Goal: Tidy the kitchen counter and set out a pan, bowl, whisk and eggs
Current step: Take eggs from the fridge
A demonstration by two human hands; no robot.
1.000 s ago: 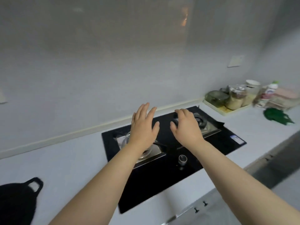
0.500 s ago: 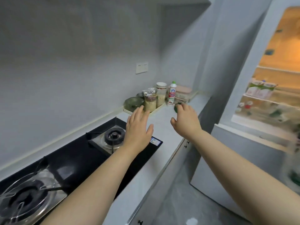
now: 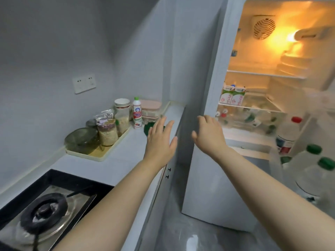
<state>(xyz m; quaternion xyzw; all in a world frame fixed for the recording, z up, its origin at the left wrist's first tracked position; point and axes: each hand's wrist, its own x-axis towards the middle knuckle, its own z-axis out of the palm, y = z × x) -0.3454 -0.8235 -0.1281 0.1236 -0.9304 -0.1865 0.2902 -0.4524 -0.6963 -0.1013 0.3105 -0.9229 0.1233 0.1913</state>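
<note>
Grey walls hem in a white counter [image 3: 126, 156] whose right end meets an open, lit fridge [image 3: 213, 87]. No eggs show anywhere in view; they are probably somewhere on the fridge shelves, and fetching them looks like the step in hand. Of the other things wanted, only a glass bowl [image 3: 81, 139] shows, on a cream tray [image 3: 101, 157] by the counter's back edge; neither pan nor whisk is in sight. Both hands hang in the air holding nothing: the left hand [image 3: 160, 140], fingers straight and spread, above the counter's front right edge, and the right hand [image 3: 208, 134], fingers loosely bent, before the fridge's left wall. A good move would be to scan the shelves first, reach in with the right hand clear of that wall, and take the eggs in a soft cupped hold with the left ready beneath. Two milk cartons [image 3: 233, 96] stand on the middle shelf above a clear drawer [image 3: 253, 118] with blurred contents. Big capped bottles [image 3: 288, 136] in the door rack sit near the right forearm and could be knocked. Jars [image 3: 107, 132] share the tray, and a white bottle [image 3: 137, 113] and pink boxes [image 3: 150, 109] crowd the back right corner. A stove burner [image 3: 43, 211] lies off to the left.
</note>
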